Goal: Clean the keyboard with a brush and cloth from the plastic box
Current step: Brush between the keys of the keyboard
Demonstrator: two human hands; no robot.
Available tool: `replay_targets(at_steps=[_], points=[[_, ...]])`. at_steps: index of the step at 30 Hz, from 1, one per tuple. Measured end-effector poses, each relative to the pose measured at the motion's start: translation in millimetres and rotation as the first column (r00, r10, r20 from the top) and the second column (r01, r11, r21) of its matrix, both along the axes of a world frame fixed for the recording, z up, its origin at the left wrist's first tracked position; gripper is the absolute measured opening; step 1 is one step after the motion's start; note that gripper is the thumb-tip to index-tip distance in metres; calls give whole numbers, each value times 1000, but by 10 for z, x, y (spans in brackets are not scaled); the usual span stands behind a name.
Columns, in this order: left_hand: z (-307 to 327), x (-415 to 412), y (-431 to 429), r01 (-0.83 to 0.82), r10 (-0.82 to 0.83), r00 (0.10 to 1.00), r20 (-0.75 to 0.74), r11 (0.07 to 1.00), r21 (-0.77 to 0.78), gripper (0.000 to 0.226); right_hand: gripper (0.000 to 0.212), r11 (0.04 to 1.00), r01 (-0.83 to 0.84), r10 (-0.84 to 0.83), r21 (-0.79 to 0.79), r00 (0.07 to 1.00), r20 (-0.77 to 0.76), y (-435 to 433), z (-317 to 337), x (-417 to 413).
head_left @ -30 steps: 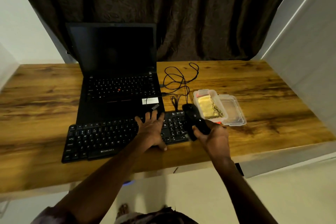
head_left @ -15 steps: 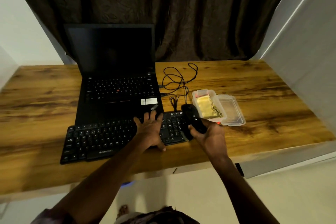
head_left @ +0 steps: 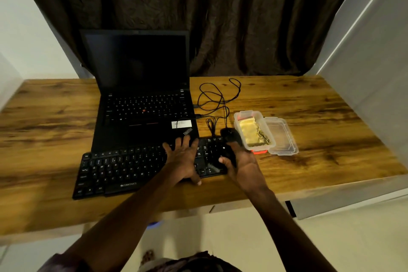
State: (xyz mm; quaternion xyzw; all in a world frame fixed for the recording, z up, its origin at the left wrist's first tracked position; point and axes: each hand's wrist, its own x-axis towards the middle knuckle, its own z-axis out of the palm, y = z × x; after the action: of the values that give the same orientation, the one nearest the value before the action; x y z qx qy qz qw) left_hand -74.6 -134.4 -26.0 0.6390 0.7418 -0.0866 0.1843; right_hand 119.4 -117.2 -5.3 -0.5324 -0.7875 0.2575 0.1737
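Black keyboard [head_left: 123, 170] with white-lettered keys lies along the wooden desk's [head_left: 331, 117] front edge. Left hand [head_left: 183, 161] rests flat on it, fingers spread; right hand [head_left: 242, 165] grips a black brush [head_left: 229, 155] over its right end.

Open laptop [head_left: 141, 104], cables [head_left: 217, 97] on desk [head_left: 309, 106]; curtain [head_left: 242, 17] bkgd.

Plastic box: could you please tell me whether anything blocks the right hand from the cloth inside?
Nothing visible: the plastic box stands open, lid beside it, cloth exposed; the right hand holds a brush.
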Motion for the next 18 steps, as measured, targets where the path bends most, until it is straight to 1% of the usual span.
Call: replay_targets(at_steps=[3, 6, 8, 10, 14, 16, 18], points=[[11, 8, 3, -4, 4, 1000, -6, 1000, -5, 138, 42, 999, -2, 2, 49, 1000, 9, 125, 13, -19], [9, 8, 9, -6, 6, 1000, -7, 1000, -2, 138, 39, 988, -48, 44, 144, 998, 36, 234, 34, -113], [5, 5, 8, -6, 6, 1000, -2, 1000, 2, 138, 38, 986, -79, 72, 147, 996, 51, 296, 49, -148], [0, 3, 5, -3, 3, 1000, 1, 1000, 7, 138, 39, 987, -115, 108, 114, 992, 62, 336, 85, -124], [2, -9, 3, 3, -3, 1000, 10, 1000, 11, 138, 44, 973, -226, 230, -56, 969, 88, 389, 80, 68], [3, -13, 2, 5, -5, 1000, 10, 1000, 9, 138, 45, 964, -235, 249, -128, 962, 108, 427, 113, 158], [6, -17, -1, 2, -2, 1000, 10, 1000, 4, 138, 43, 957, -249, 267, -148, 956, 121, 466, 151, 182]])
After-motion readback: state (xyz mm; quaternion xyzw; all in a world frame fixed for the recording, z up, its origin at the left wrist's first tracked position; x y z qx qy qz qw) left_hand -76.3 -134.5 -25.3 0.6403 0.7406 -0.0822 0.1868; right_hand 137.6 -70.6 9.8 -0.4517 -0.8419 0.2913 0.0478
